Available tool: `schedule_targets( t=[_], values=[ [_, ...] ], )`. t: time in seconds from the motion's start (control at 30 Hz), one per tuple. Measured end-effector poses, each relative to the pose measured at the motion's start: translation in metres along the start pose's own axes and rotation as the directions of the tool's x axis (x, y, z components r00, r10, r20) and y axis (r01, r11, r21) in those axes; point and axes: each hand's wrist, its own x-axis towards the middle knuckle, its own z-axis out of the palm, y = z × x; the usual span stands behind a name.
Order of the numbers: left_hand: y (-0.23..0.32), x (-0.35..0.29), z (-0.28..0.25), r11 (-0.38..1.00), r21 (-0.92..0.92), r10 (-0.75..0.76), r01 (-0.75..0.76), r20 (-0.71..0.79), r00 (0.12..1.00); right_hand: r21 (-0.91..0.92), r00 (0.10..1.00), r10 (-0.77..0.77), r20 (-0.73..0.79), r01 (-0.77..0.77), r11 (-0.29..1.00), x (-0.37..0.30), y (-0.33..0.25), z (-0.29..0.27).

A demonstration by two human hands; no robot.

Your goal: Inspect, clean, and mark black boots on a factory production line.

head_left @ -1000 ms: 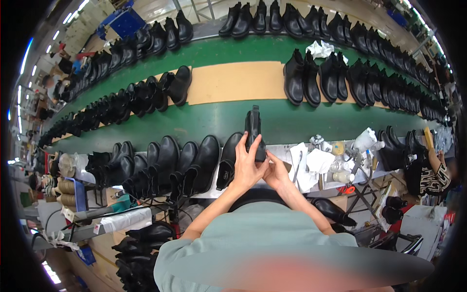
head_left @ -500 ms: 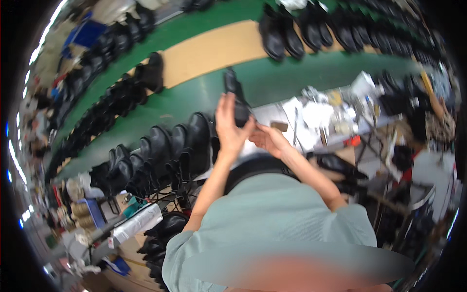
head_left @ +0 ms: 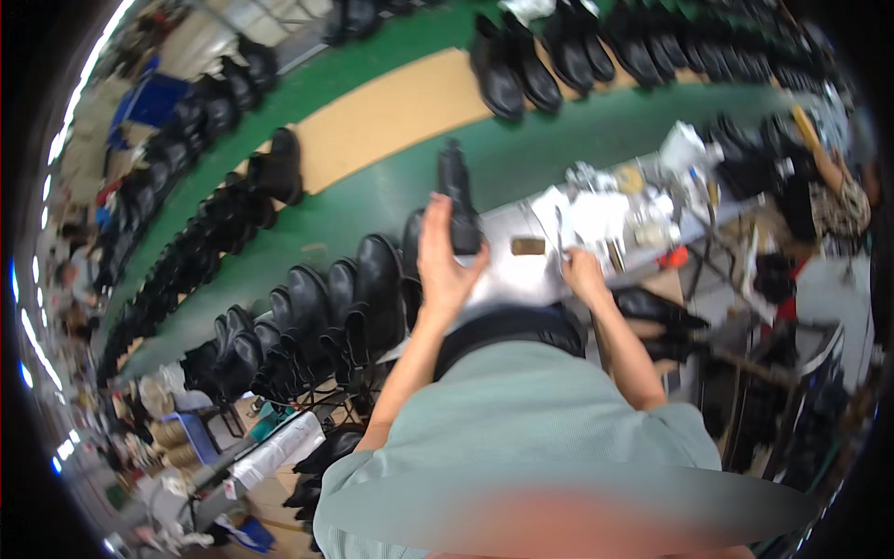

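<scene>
Nearest is the person's grey-green shirt (head_left: 526,410), directly on the near side of a small brown block (head_left: 528,246) that lies on a bare metal sheet (head_left: 498,284). Between shirt and block sits a dark rounded thing (head_left: 512,328), and a black shoe (head_left: 652,306) lies to the block's right and nearer, below the bench edge. The right hand (head_left: 584,272) is just right of the block and slightly nearer, its fingers bent inward by the near end of a thin dark tool (head_left: 560,226); I cannot tell whether it grips the tool. The left hand (head_left: 445,265) is left of the block and grasps a black boot (head_left: 456,200), fingers along the boot's left side and thumb by its near end. The boot is left of the block, its narrow end pointing away from the person; whether it touches the bench is unclear. A row of black boots (head_left: 380,270) stands farther left of the block, while white paper (head_left: 601,219) and clear jars (head_left: 656,233) lie to its right. Beyond the block spreads the green bench top (head_left: 382,205), and past that a tan board (head_left: 391,116). Farther off, more boots stand beyond the block on its right, and a blue bin (head_left: 154,98) shows far beyond it on its left.
</scene>
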Motion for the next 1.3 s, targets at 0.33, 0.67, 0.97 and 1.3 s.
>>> schedule_targets(
  t=[0.33,0.67,0.97,1.3],
  values=[
    [0.021,-0.012,0.008,0.998,0.035,-0.054,0.051,0.092,0.994,-0.354,0.992,0.012,0.122,0.033,0.935,0.022,-0.017,0.014],
    [0.019,-0.013,0.003,0.994,0.04,-0.104,0.105,-0.031,0.994,-0.365,0.983,-0.022,0.184,0.089,0.927,0.027,-0.006,0.022],
    [0.004,-0.004,0.004,0.99,-0.001,-0.144,0.144,-0.092,0.985,-0.251,0.999,-0.013,0.037,0.022,0.968,0.029,-0.007,0.024],
    [0.014,-0.013,0.016,0.978,-0.036,-0.205,0.204,-0.026,0.978,0.097,0.995,-0.059,-0.078,0.066,0.993,0.031,-0.005,0.014]
  ],
)
